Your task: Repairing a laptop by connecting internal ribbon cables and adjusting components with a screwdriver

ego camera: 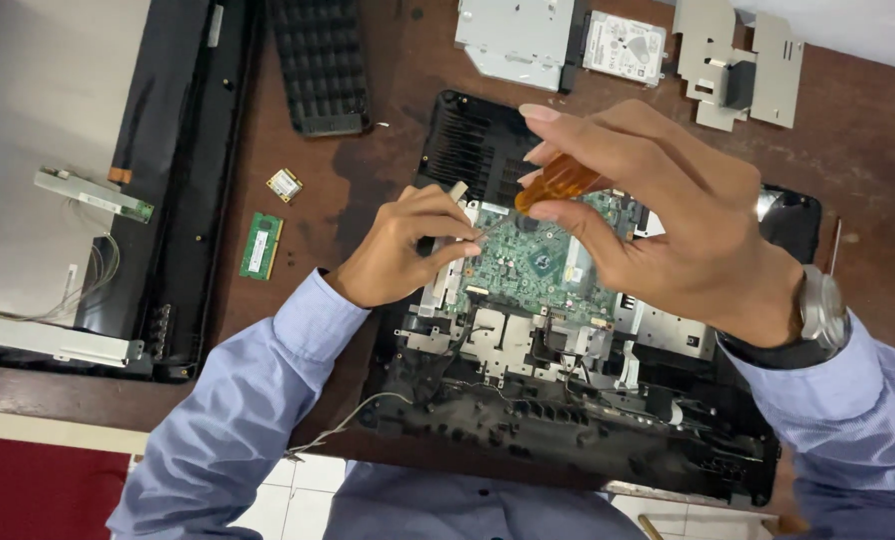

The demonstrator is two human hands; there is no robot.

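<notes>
Unscrewing step: right hand point(668, 225) pinches the amber screwdriver handle point(558, 180) above the green circuit board point(538, 260); left hand point(403, 245) pinches its tip at the board's left edge. Next likely needs steady downward turning.

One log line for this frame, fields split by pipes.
right hand: grips orange screwdriver | left hand: steadies its tip on green circuit board | base: black laptop shell | nearby: memory stick

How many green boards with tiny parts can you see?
4: the big circuit board under both hands, a memory stick and a small square card on the table, a thin strip far left. More may be hidden.
</notes>
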